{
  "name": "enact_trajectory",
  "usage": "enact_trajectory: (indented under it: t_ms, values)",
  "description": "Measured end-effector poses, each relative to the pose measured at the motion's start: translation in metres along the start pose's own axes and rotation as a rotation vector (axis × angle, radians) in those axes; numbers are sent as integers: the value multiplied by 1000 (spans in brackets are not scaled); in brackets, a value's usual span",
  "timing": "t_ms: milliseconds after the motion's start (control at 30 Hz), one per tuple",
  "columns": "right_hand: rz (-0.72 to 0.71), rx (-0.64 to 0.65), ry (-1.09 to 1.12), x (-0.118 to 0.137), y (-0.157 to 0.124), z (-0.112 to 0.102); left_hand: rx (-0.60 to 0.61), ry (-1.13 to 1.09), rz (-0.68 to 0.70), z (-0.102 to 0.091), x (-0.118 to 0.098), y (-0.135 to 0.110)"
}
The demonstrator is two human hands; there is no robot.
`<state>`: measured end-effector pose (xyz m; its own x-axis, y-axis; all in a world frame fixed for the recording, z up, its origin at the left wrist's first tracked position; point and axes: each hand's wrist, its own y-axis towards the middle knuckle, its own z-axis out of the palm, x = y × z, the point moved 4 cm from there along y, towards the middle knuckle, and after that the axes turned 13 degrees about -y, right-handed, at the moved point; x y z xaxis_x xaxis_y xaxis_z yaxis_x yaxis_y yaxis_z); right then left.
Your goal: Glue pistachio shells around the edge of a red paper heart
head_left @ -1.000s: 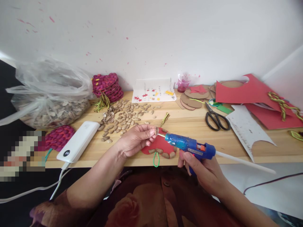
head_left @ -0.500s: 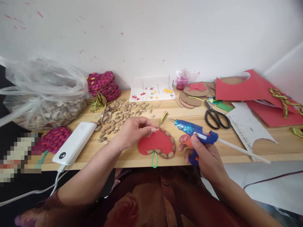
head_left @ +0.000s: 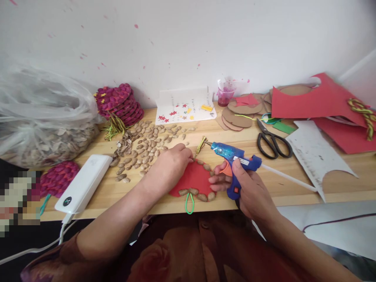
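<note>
Only part of the red piece (head_left: 195,178) is bordered: it lies at the table's near edge between the hands, its left side, where visible, bare, while edging peanuts (head_left: 211,196) run along the bottom and up the right; the middle looks uncovered. The left hand (head_left: 173,166) has its fingers drawn together at the top edge, their contents hidden, so I cannot tell what they hold. The right hand (head_left: 249,188) is wrapped around a blue glue gun (head_left: 232,156). Across the wooden table (head_left: 282,194) stand a plastic bag (head_left: 44,113) of shells, a white power bank (head_left: 84,184), a stack of purple pieces (head_left: 123,103), loose peanuts (head_left: 149,143), a star-strewn sheet (head_left: 179,102), a pink-stained cup (head_left: 225,97), cardboard shapes (head_left: 242,117), black scissors (head_left: 272,143) and red offcuts (head_left: 305,100). Behind rises a white wall (head_left: 176,39) flecked with pink.
</note>
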<state>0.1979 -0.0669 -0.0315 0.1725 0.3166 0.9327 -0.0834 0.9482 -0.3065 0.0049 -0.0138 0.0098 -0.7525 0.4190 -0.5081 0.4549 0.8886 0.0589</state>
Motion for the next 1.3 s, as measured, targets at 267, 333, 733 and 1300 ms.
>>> enact_trajectory:
  t_ms: [267,333,733,1300]
  values:
    - [-9,18,-59,-4,-1,-2,17,110,12,6,-2,0]
    - [-7,23,-64,-4,-1,-1,16,130,21,6,-3,0]
    - [-17,35,-38,-4,-2,-1,60,207,-2,7,-9,2]
    - [-27,40,-34,-4,-1,-2,219,354,-85,1,-28,8]
